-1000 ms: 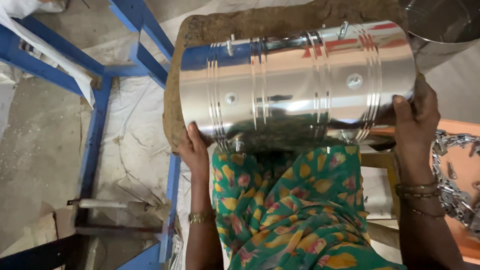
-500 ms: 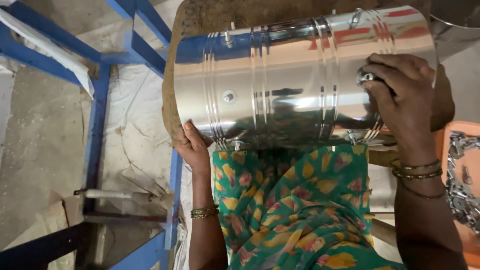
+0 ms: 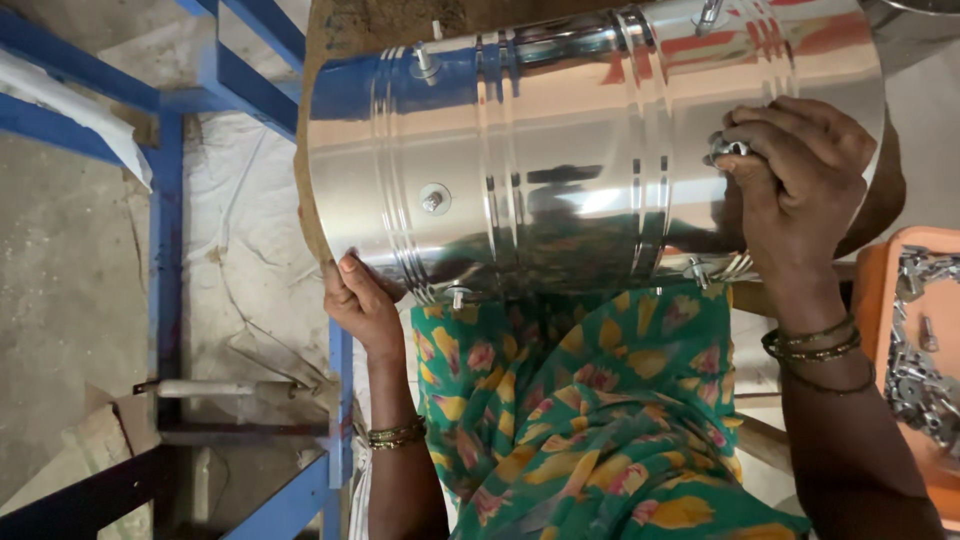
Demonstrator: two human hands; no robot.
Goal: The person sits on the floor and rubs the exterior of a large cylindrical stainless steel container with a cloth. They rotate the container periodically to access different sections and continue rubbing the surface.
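The left hand point(image 3: 362, 305) cups the lower rim of the shiny steel drum point(image 3: 590, 150) with curled fingers, while the right hand point(image 3: 800, 180) pinches closed on a small metal bolt point(image 3: 727, 148) on its side.

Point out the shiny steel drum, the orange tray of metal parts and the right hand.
shiny steel drum point(image 3: 560, 130), head view, middle of its curved wall.
orange tray of metal parts point(image 3: 872, 290), head view, left rim.
right hand point(image 3: 800, 175), head view, back of hand.
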